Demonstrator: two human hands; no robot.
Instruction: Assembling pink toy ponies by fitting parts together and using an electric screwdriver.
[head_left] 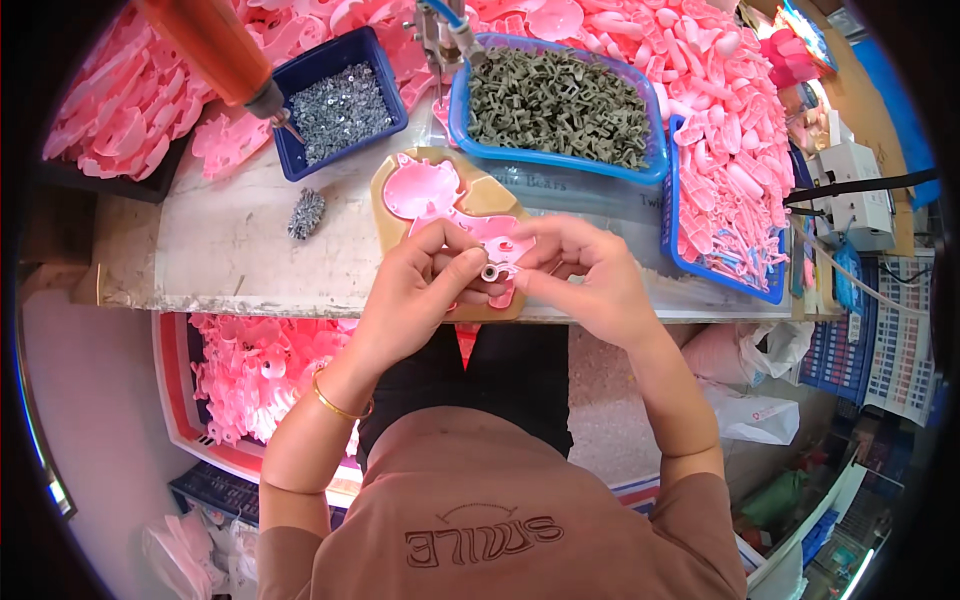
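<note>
My left hand (428,280) is closed, with its thumb and forefinger pinching a small round part (490,272) that has a pale ring and a dark centre. Close on its right, my right hand (585,275) brings thumb and fingertips together at the same part; whether it grips a separate small piece is too small to tell. Under both hands lies a pink molded plastic shell (425,187), seated in a tan shaped fixture (487,197) at the table's front edge. My fingers hide part of the shell's lower end.
An orange power screwdriver (215,50) hangs at upper left over a dark blue tray of screws (340,110); a small screw pile (306,214) lies nearby. Behind the fixture stands a blue bin (560,160) of grey-green clips. Pink parts fill a blue basket (720,265) at right and heap along the back.
</note>
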